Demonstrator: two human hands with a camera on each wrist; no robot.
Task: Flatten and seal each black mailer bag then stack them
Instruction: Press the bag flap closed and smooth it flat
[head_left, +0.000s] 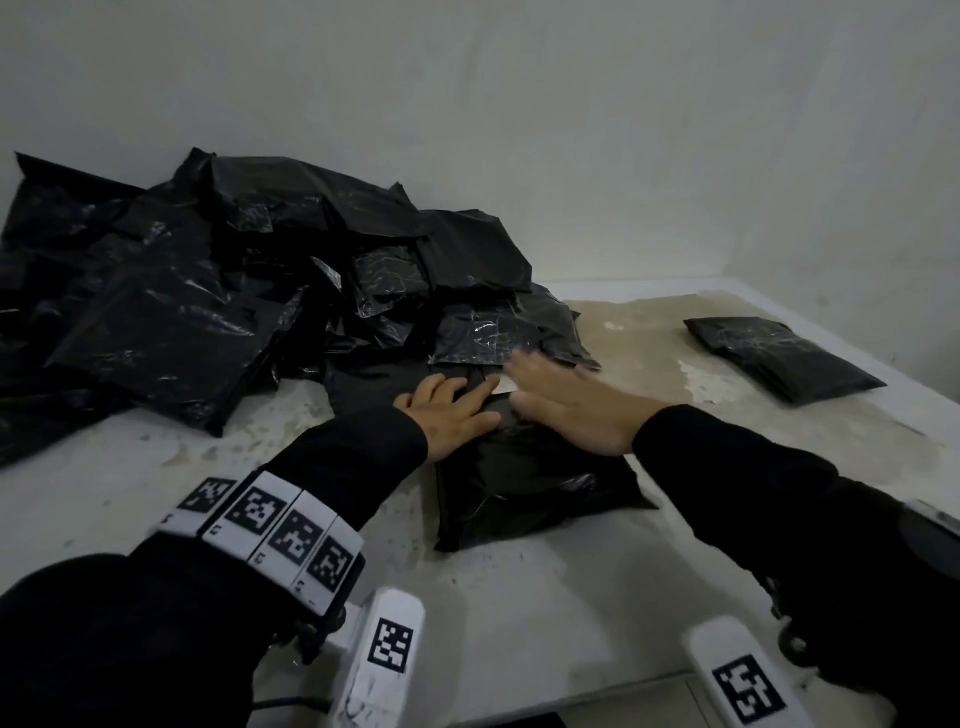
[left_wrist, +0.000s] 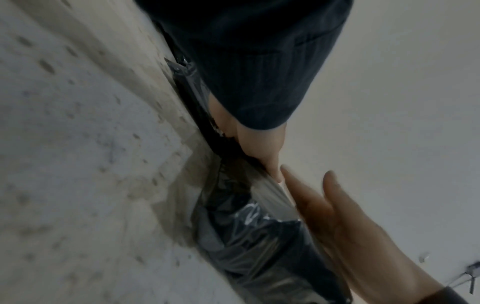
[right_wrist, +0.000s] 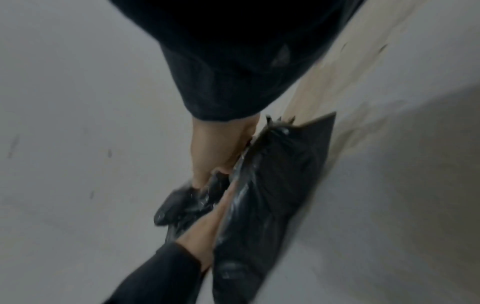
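1. Piling to the left of my left hand, the heap of unsealed black mailers sits loose and crumpled; I judge it is kept on that side so I can draw the next one without crossing the work.

2. My left hand lies flat, fingers spread wide and straight, pressing on the mailer bag that sits directly under both hands on the table. I hold nothing in it; the palm pins the bag so it cannot slide while the flap is worked.

3. Between my two hands, a pale sliver of the flap strip shows at the far end of the bag. I take it for the adhesive edge, though it is small and I cannot be sure.

4. My right hand is also flat and wide, fingers straight, blurred with motion, its fingers reaching over the far end of the bag towards that strip. It grips nothing. I judge it is smoothing the fold down to close the seal and push out trapped air.

5. Well off to the right of my right hand, a finished mailer lies flat by itself, probably the start of the stack, kept apart from the unsealed heap.
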